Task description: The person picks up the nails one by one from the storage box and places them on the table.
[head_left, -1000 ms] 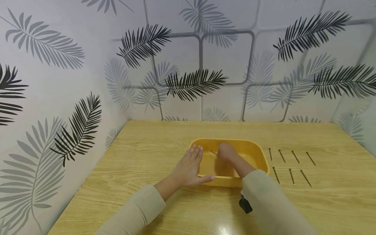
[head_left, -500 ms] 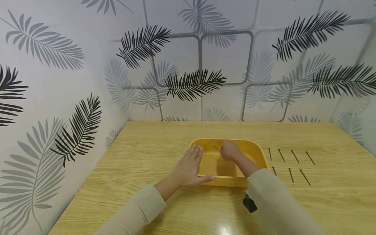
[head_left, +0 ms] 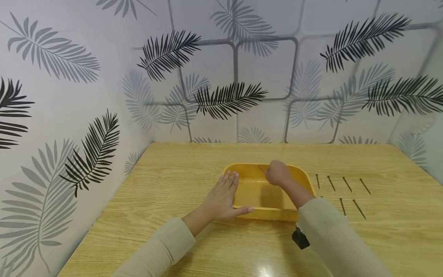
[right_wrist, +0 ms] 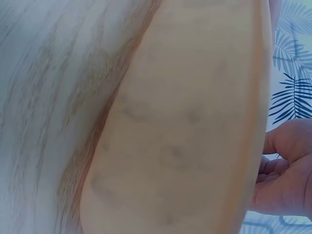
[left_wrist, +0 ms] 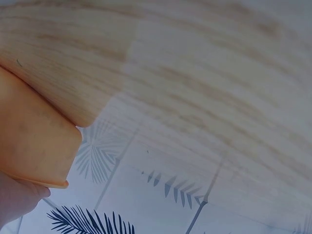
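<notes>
An orange-yellow plastic tray with rounded corners lies on the wooden table. My left hand rests over its left end, fingers straight across the rim and thumb along the front edge. Above the back part of the tray, my right hand pinches a long thin screw, whose headed end sticks out to the left. Its other end is hidden in the fingers. In the right wrist view, the right hand shows curled fingers behind the tray's wall; the screw cannot be seen there.
On the table, right of the tray, several similar screws lie in two slanted rows. My right sleeve partly covers the nearest one in the front row. A leaf-patterned wall stands behind and along the left.
My right hand has risen from inside the tray toward its back rim and moved a little right, carrying the screw. The left hand has stayed in place.
</notes>
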### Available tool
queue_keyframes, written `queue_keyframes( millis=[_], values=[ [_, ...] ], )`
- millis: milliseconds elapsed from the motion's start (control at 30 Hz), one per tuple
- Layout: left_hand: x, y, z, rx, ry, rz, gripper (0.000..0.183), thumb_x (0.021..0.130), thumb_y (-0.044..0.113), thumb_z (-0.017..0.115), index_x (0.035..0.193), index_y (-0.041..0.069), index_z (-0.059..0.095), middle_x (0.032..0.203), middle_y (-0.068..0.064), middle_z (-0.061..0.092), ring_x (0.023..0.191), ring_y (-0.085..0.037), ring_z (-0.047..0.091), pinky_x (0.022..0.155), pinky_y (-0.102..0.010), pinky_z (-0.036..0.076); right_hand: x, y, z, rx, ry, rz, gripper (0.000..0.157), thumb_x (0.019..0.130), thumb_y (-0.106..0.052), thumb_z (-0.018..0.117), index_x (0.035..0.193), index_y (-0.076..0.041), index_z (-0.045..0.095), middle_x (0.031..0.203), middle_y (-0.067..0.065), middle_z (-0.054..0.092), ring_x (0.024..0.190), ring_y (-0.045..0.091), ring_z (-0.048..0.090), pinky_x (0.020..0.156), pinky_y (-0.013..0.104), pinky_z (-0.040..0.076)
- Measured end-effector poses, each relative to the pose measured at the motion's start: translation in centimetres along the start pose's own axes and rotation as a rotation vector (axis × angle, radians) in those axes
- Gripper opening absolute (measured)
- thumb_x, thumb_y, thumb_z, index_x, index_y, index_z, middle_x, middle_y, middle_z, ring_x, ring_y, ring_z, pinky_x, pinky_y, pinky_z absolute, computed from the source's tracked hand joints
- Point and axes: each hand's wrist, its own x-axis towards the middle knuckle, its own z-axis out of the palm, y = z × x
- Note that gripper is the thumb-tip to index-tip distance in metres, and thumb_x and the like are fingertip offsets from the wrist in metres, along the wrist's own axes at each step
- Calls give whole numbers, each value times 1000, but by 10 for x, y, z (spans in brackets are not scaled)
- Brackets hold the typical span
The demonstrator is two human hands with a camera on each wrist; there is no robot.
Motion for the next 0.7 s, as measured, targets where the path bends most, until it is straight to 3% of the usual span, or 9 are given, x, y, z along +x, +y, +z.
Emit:
queue_keyframes(
  millis=[200, 300, 400, 433, 500, 633, 700],
  values=[
    [0, 0, 0, 8, -4, 1, 97, 86, 66, 43, 146, -6, 16, 153, -20, 17, 144, -33, 11, 117, -42, 14, 0, 6, -8, 7, -8, 15, 39, 77, -6, 45, 41, -15, 33, 41, -6, 22, 41, 8, 12, 39, 28, 18],
    [1, 0, 0, 10, -7, 3, 97, 87, 66, 42, 146, -6, 15, 154, -20, 16, 144, -33, 11, 117, -42, 14, -15, -14, -31, 11, -38, 70, 42, 80, -7, 45, 41, -17, 31, 42, -7, 20, 42, 8, 13, 42, 26, 19],
    [0, 0, 0, 11, -4, 7, 98, 87, 68, 40, 146, -6, 15, 153, -20, 17, 144, -33, 11, 117, -42, 14, -17, -14, -38, -2, -3, 106, 42, 77, -8, 46, 40, -18, 30, 41, -9, 20, 41, 7, 13, 41, 24, 20],
    [0, 0, 0, 14, -3, 9, 98, 87, 68, 39, 146, -6, 15, 153, -20, 17, 144, -33, 11, 117, -42, 15, -19, -16, -44, -9, -34, 125, 42, 80, -8, 46, 41, -17, 31, 42, -7, 21, 42, 8, 14, 43, 25, 20],
    [0, 0, -1, 16, 3, 11, 99, 86, 70, 36, 146, -6, 16, 153, -21, 18, 143, -34, 12, 117, -42, 15, -13, 1, -37, -5, 13, 97, 42, 77, -8, 46, 39, -19, 31, 39, -9, 20, 40, 6, 13, 39, 23, 19],
    [0, 0, -1, 24, 2, 11, 100, 86, 71, 36, 146, -6, 16, 153, -20, 18, 144, -34, 12, 117, -42, 15, -27, -4, -56, 33, 30, 41, 47, 83, -14, 48, 38, -19, 33, 39, -10, 20, 39, 5, 12, 39, 25, 19],
    [0, 1, -1, 25, 1, 11, 99, 86, 69, 39, 146, -6, 16, 153, -21, 18, 144, -33, 12, 117, -42, 15, -41, -22, -76, 46, 20, 62, 48, 84, -14, 49, 38, -19, 33, 39, -10, 22, 39, 5, 14, 40, 25, 20]
  ],
)
